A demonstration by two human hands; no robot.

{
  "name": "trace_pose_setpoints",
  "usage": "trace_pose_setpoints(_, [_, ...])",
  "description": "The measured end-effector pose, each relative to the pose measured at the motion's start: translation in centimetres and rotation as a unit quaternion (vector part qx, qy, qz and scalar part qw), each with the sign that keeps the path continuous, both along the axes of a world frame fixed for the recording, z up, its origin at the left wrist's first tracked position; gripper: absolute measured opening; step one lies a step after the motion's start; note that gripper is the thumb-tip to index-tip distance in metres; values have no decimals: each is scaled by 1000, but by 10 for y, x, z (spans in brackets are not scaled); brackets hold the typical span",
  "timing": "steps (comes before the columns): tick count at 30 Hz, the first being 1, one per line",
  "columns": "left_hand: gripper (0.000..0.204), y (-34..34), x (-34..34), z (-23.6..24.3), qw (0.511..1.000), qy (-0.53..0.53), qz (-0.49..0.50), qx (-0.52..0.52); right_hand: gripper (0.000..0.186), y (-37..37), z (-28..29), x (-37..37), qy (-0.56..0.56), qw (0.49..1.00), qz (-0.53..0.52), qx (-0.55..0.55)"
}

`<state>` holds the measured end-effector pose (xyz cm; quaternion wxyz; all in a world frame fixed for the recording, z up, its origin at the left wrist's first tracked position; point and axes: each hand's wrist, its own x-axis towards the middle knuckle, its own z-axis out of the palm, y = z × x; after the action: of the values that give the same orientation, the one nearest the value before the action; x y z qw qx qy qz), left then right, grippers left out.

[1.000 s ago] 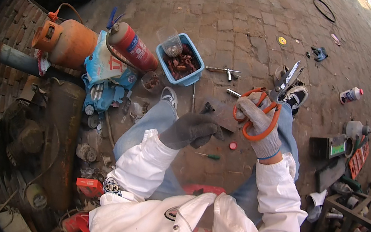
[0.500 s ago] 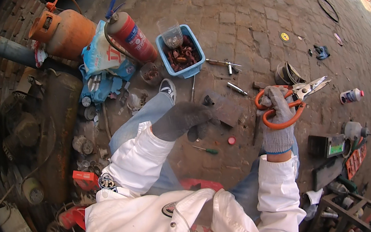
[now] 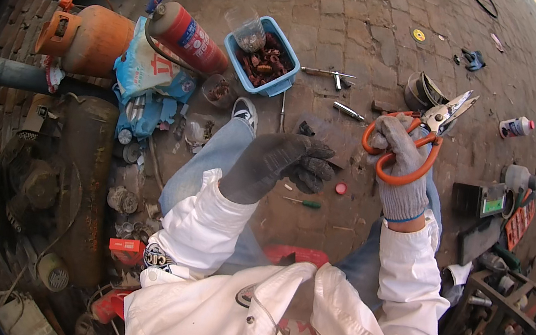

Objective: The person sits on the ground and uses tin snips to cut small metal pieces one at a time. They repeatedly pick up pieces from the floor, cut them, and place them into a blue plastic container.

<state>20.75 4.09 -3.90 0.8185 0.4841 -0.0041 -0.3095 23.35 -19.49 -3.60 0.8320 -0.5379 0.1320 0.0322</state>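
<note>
My right hand (image 3: 401,149), in a grey knitted glove, grips a pair of orange-handled shears (image 3: 426,155). Its metal blades point up and right, slightly parted. My left hand (image 3: 278,166), in a dark grey glove, hovers over the ground to the left of the shears. Its fingers are loosely bent and apart, with nothing visible in them. Below it lie a green-handled screwdriver (image 3: 303,202) and a small red cap (image 3: 340,189). A dark flat plate (image 3: 341,144) lies beyond the left hand, partly covered. A hammer-like head (image 3: 383,106) shows beside the shears' handle.
A blue basin (image 3: 285,87) with reddish-brown scraps stands ahead, beside a fire extinguisher (image 3: 193,42) and an orange gas cylinder (image 3: 96,41). A round dark container (image 3: 421,92), a white bottle (image 3: 516,127) and a black battery-like box (image 3: 474,200) lie right. A metal rack (image 3: 504,300) stands lower right.
My left hand has moved right, toward the shears, and its fingers have turned and curled. My right hand still holds the shears, turned slightly more upright.
</note>
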Motion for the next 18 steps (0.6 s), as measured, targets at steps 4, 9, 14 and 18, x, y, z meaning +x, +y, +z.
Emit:
trace_pose_setpoints(4, [49,0,1,1,1000,3,4,-11,10,2,1,0,19,1000,-10,7])
trace_pose_setpoints(9, [42,-2,1,3,999,28,16,-4,10,2,3,0,2,1000,3,6])
trace_pose_setpoints(14, [32,-6,1,5,988,-49,-27,145,10,1,1,-1,7,1000,-3,9])
trace_pose_setpoints(18, [32,-8,-2,-4,968,-96,1,233,10,4,-4,1,-18,1000,-15,4])
